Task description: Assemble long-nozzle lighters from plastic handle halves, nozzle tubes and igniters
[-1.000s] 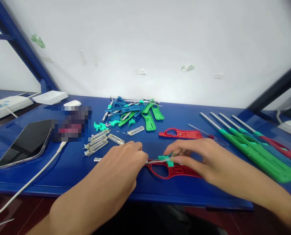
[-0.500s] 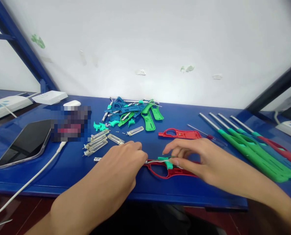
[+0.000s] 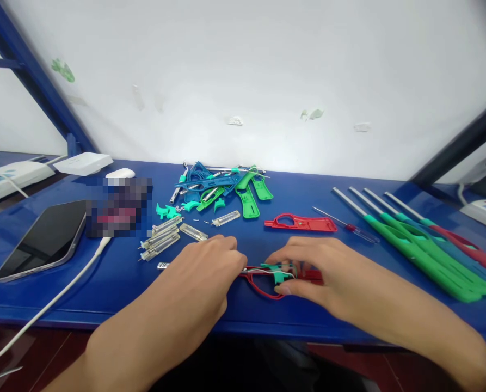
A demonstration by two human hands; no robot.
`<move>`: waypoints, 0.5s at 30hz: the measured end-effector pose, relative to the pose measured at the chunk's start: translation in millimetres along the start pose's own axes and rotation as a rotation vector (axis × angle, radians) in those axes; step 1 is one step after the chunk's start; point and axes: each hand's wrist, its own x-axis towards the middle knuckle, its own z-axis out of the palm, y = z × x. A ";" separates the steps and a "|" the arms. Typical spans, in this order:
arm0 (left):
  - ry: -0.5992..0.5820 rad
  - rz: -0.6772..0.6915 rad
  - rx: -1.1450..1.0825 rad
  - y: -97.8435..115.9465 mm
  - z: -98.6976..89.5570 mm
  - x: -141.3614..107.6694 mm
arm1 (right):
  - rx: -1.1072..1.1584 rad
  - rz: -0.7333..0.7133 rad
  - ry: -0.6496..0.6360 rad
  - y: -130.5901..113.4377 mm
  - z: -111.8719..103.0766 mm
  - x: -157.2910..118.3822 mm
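Note:
A red half shell (image 3: 263, 294) lies near the table's front edge, with a teal trigger piece (image 3: 278, 274) and a thin pale wire on it. My left hand (image 3: 210, 272) is closed round the shell's narrow end; a metal rod tip (image 3: 162, 266) sticks out to its left. The thumb and fingers of my right hand (image 3: 308, 267) are closed on the teal piece from the right. Behind my right hand lies a second red half shell (image 3: 302, 223), and a screwdriver (image 3: 351, 227) is to its right.
Several clear fuel tanks (image 3: 161, 239) lie left of centre. Behind them is a heap of blue and green shells (image 3: 218, 182). Several assembled lighters (image 3: 426, 250) lie at right. A phone (image 3: 42, 237) and a white cable (image 3: 59, 294) are at left.
My right hand has shifted slightly left and closed in on the teal piece, which now sits a little lower. My left hand has hardly moved.

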 end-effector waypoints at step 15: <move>0.024 -0.008 0.062 7.5 -4.7 3.7 | -0.056 0.058 0.034 27.2 -4.1 -7.8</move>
